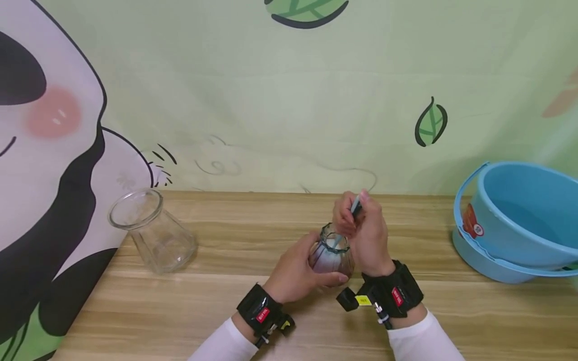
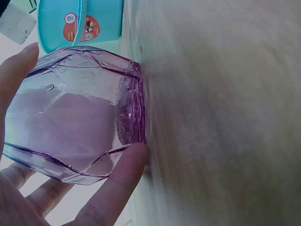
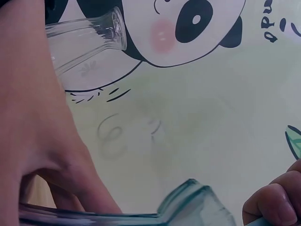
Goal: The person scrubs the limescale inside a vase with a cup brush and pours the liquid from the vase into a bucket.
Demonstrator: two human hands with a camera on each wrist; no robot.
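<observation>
A faceted glass vase, tinted purple and blue, stands on the wooden table. My left hand grips its side, thumb and fingers around the body; the left wrist view shows the purple base of the vase against the tabletop. Over the mouth, my right hand holds a pale blue stick-like handle in curled fingers. The handle slants down through the vase's opening. A pale, whitish-lilac mass shows through the glass inside; its exact kind cannot be told.
To the left, a clear glass jar with a wide rim stands on the table. A light blue bucket with a handle is at the right. Behind the table hangs a green cloth printed with a panda and leaves.
</observation>
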